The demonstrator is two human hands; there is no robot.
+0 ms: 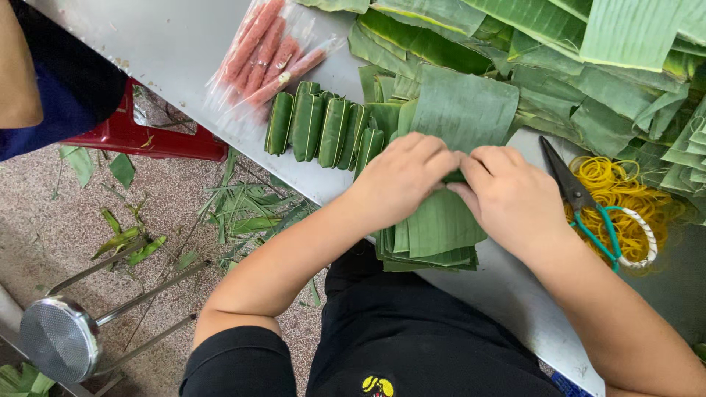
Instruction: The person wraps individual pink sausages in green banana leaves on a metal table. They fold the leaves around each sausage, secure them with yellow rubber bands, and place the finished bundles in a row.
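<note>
My left hand [401,176] and my right hand [507,195] meet over a stack of cut banana leaf sheets [434,235] at the table's near edge. Both hands pinch a small leaf-wrapped piece [456,176] between their fingertips; most of it is hidden by the fingers. To the left lies a row of several finished green leaf rolls [320,129]. Beyond them a clear plastic bag of pink sausages [265,51] rests on the grey table [176,44].
Scissors with teal handles [588,206] lie on a pile of yellow rubber bands [625,191] at right. Larger banana leaves [559,59] cover the far right. Another person's arm [18,66], a red stool [147,136], a metal stool [59,338] and leaf scraps [243,206] are at left.
</note>
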